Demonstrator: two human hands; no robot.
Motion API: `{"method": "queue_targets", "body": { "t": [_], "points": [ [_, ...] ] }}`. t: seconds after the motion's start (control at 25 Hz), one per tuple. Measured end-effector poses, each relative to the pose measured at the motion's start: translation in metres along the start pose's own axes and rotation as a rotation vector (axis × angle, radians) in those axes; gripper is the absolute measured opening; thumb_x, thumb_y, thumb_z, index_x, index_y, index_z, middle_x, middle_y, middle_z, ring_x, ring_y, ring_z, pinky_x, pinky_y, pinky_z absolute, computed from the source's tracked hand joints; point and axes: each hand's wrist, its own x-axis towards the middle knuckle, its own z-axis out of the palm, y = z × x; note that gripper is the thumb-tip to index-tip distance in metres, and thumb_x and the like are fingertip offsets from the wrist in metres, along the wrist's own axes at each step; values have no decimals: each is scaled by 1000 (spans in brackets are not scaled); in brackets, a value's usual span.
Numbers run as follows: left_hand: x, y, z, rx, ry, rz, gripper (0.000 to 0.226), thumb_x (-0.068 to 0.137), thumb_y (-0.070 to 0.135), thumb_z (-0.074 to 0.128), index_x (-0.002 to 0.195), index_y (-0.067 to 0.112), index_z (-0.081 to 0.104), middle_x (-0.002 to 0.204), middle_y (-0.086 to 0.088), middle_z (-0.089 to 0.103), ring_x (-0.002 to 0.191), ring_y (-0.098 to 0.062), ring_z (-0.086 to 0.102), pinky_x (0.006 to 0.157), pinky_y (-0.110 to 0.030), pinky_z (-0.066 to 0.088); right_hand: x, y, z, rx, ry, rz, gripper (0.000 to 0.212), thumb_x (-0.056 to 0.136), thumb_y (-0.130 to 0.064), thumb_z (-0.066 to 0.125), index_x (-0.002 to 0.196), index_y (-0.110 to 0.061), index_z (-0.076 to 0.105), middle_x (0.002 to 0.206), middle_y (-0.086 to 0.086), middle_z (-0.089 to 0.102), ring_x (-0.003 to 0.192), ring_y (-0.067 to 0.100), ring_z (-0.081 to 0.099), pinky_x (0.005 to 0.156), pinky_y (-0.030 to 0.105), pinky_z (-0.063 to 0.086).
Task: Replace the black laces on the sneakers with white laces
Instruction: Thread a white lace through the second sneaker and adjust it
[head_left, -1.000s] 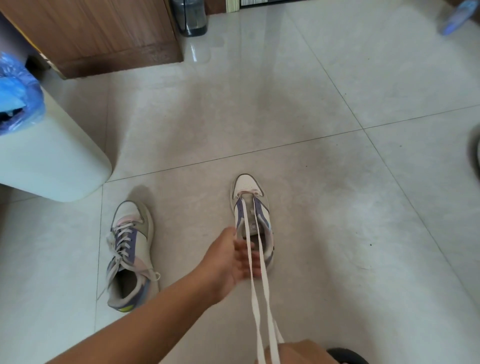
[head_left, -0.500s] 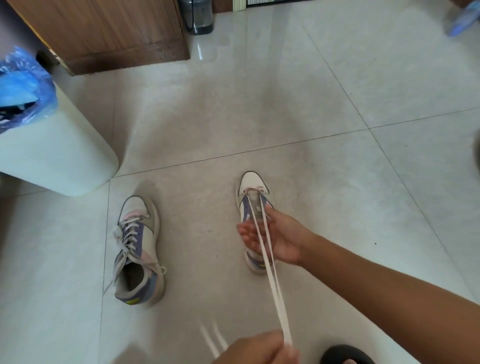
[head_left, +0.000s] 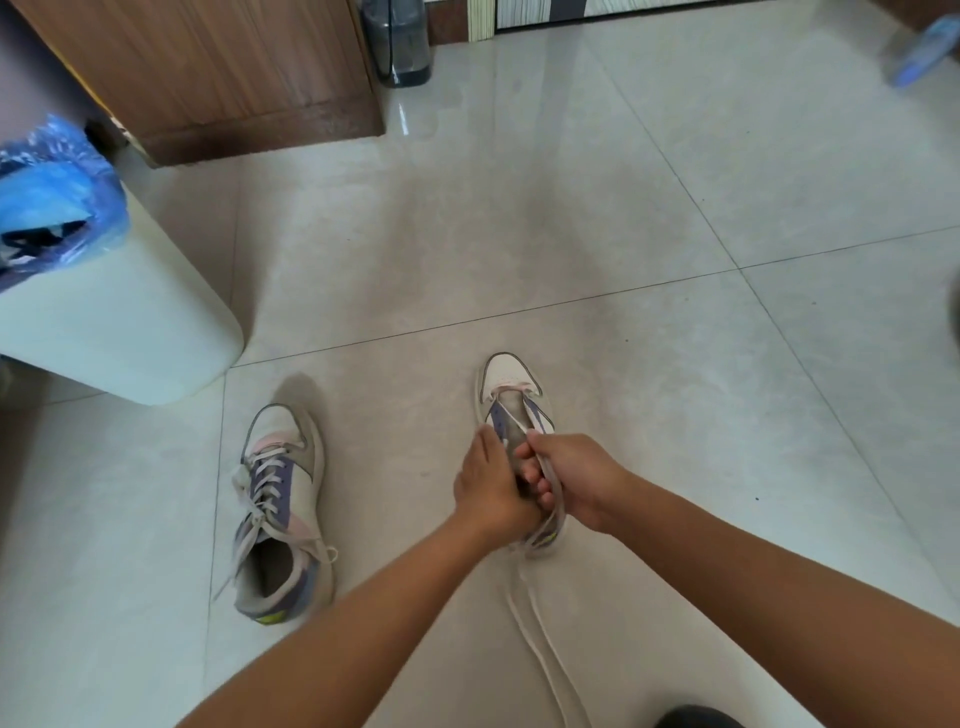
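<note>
Two white, purple and pink sneakers stand on the tiled floor. The left sneaker (head_left: 283, 514) is fully laced with a white lace. On the right sneaker (head_left: 511, 395) a white lace (head_left: 540, 644) is threaded only near the toe, and its two ends trail toward me across the floor. Both hands meet over this shoe's middle. My left hand (head_left: 491, 483) grips the shoe's left side with curled fingers. My right hand (head_left: 574, 478) pinches a lace strand at the tongue. The rear half of the shoe is hidden under my hands.
A pale bin (head_left: 114, 322) lined with a blue bag (head_left: 52, 192) stands at the left. A wooden cabinet (head_left: 218, 73) and a dark container (head_left: 397, 41) are at the back. Something dark (head_left: 696, 717) shows at the bottom edge.
My left hand let go of the raised lace ends and came forward onto the shoe. The lace ends dropped to the floor. My right hand closed on a strand at the tongue.
</note>
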Motion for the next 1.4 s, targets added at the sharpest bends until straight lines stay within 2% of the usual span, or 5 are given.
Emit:
{"method": "queue_targets", "body": {
  "t": [0.48,0.76,0.96,1.12,1.4],
  "points": [
    [-16,16,32,-518,180,27,50,104,38,20,150,19,19,156,0,20,142,-18,19,108,-13,18,-40,33,-8,-158,34,-224,39,101,-22,38,69,-9,54,44,3,47,34,12,35,38,18,30],
    [-12,12,32,-436,145,-38,51,101,22,39,146,12,19,152,-7,22,136,-17,28,109,-17,20,-38,32,-5,-211,21,-222,40,101,-22,38,67,-10,56,42,1,49,34,11,36,36,17,32],
    [-12,-16,-3,-205,-134,-29,65,80,26,65,134,8,35,142,-14,29,128,-25,36,106,-27,31,-33,47,-19,-144,-24,-53,35,101,-21,37,75,-7,56,46,3,51,39,14,38,39,21,33],
    [26,-8,-44,-182,85,121,27,87,14,58,114,10,57,109,-3,57,90,-12,53,76,-19,36,-29,52,-26,-185,-26,-30,37,101,-23,37,76,-6,57,47,4,53,38,14,40,38,22,37],
    [64,15,-37,556,-128,561,26,93,7,47,112,13,64,117,-5,55,113,-22,50,86,-33,44,-31,61,-20,-336,-66,-161,35,101,-25,37,77,-7,55,47,2,55,34,11,44,36,21,41]
  ]
}}
